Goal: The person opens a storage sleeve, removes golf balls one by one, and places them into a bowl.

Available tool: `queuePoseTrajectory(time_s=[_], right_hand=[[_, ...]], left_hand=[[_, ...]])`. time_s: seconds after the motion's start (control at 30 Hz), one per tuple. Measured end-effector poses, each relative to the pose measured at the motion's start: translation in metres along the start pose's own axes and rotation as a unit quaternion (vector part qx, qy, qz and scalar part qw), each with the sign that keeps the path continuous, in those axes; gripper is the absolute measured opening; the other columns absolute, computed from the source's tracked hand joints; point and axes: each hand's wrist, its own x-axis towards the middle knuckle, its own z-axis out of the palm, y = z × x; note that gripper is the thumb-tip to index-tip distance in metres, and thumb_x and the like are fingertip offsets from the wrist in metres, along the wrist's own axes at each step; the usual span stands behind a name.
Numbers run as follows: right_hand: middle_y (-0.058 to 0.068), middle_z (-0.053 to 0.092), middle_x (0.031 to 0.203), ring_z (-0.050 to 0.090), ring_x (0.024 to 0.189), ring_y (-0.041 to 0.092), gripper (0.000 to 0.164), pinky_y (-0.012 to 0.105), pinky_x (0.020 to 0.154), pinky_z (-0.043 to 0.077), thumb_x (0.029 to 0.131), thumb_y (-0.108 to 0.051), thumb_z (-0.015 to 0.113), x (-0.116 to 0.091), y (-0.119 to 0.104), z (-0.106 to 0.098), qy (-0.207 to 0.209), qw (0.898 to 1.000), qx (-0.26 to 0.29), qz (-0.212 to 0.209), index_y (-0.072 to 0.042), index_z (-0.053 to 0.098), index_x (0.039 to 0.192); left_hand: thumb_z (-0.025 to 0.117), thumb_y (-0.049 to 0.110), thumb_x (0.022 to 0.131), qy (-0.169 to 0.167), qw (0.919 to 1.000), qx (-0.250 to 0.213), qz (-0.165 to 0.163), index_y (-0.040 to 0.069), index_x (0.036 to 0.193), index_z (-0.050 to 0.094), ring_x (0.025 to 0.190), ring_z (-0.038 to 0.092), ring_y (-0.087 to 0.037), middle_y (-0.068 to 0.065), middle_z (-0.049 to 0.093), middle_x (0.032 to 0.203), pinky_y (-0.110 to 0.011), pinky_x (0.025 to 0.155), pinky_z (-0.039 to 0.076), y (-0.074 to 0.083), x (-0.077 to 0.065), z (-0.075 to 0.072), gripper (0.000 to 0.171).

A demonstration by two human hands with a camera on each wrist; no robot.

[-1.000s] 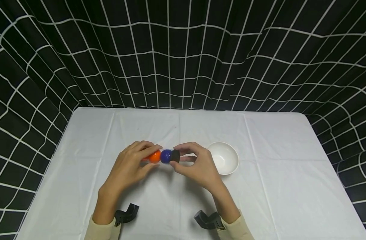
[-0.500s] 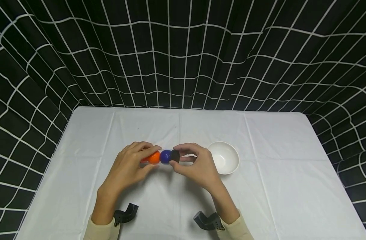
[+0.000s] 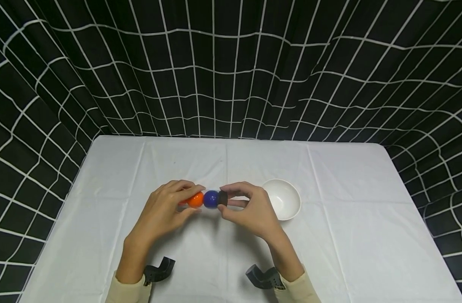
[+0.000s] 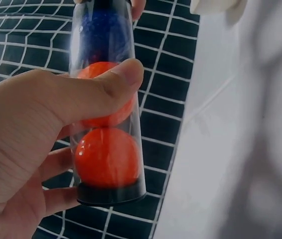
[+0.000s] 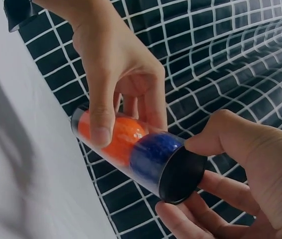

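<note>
A clear tube (image 4: 108, 127) with black end caps holds two orange balls (image 4: 106, 158) and a blue ball (image 3: 211, 199). In the head view it lies crosswise above the table, blue end to the right. My left hand (image 3: 161, 210) grips the tube around its orange part, thumb across the clear wall in the left wrist view. At the blue end, my right hand (image 3: 252, 210) pinches the black cap (image 5: 183, 175) between thumb and fingers. The cap sits at the tube's mouth; how firmly it is seated cannot be seen. My left fingers cover part of the orange balls in the head view.
Just beyond my right hand stands a white bowl (image 3: 287, 202) on the white-covered table (image 3: 367, 219). Dark curtains (image 3: 223, 75) with a white grid surround the back and sides. Black curved mounts (image 3: 160, 270) are strapped at both wrists.
My right hand and the blue end have shifted very slightly to the right. Less of the black cap shows in the head view. My left hand keeps nearly the same place.
</note>
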Motion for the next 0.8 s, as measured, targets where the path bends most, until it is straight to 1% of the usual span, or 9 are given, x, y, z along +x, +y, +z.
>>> queuePoseTrajectory(time_s=[0.2, 0.43, 0.57, 0.67, 0.8], right_hand=[[0.014, 0.074, 0.121, 0.074, 0.106, 0.028, 0.038, 0.033, 0.093, 0.064, 0.08, -0.001, 0.086, 0.0001, 0.0011, 0.0007, -0.004, 1.0, 0.009, -0.008, -0.003, 0.076, 0.117], [0.013, 0.075, 0.12, 0.075, 0.103, 0.025, 0.037, 0.028, 0.091, 0.064, 0.08, -0.007, 0.088, -0.0008, 0.0003, 0.0014, 0.001, 1.0, -0.009, 0.0, -0.006, 0.078, 0.116], [0.012, 0.075, 0.12, 0.076, 0.102, 0.025, 0.037, 0.027, 0.09, 0.064, 0.081, -0.009, 0.088, -0.0008, -0.0013, 0.0023, -0.001, 1.0, -0.015, 0.002, -0.006, 0.077, 0.116], [0.012, 0.075, 0.121, 0.076, 0.101, 0.025, 0.038, 0.028, 0.09, 0.064, 0.081, -0.008, 0.088, -0.001, -0.0024, 0.0017, -0.006, 1.0, -0.019, 0.003, -0.006, 0.077, 0.117], [0.013, 0.076, 0.12, 0.077, 0.103, 0.025, 0.038, 0.027, 0.091, 0.064, 0.08, -0.004, 0.085, -0.0013, -0.0031, -0.0004, -0.017, 1.0, -0.004, 0.012, -0.006, 0.078, 0.117]], left_hand=[[0.092, 0.028, 0.084, -0.009, 0.9999, 0.001, -0.007, 0.025, 0.132, 0.076, 0.115, 0.071, -0.024, 0.0, 0.076, 0.121, -0.049, 0.096, 0.06, -0.0001, -0.0004, -0.0007, 0.051], [0.091, 0.031, 0.084, -0.017, 0.9998, 0.012, -0.001, 0.025, 0.131, 0.076, 0.107, 0.073, -0.023, 0.0, 0.076, 0.118, -0.049, 0.094, 0.059, -0.0003, -0.0005, -0.0017, 0.049], [0.091, 0.032, 0.085, -0.02, 0.9998, 0.01, -0.002, 0.025, 0.132, 0.076, 0.106, 0.073, -0.022, 0.0, 0.076, 0.118, -0.048, 0.093, 0.06, -0.0005, -0.0007, -0.002, 0.05], [0.091, 0.03, 0.084, -0.02, 0.9998, 0.005, -0.004, 0.025, 0.132, 0.076, 0.106, 0.073, -0.022, 0.0, 0.077, 0.119, -0.046, 0.092, 0.06, -0.0007, -0.0009, -0.002, 0.05], [0.092, 0.027, 0.084, -0.016, 0.9998, -0.008, -0.006, 0.025, 0.131, 0.076, 0.107, 0.074, -0.022, 0.001, 0.077, 0.12, -0.044, 0.091, 0.061, -0.001, -0.0013, -0.0032, 0.05]])
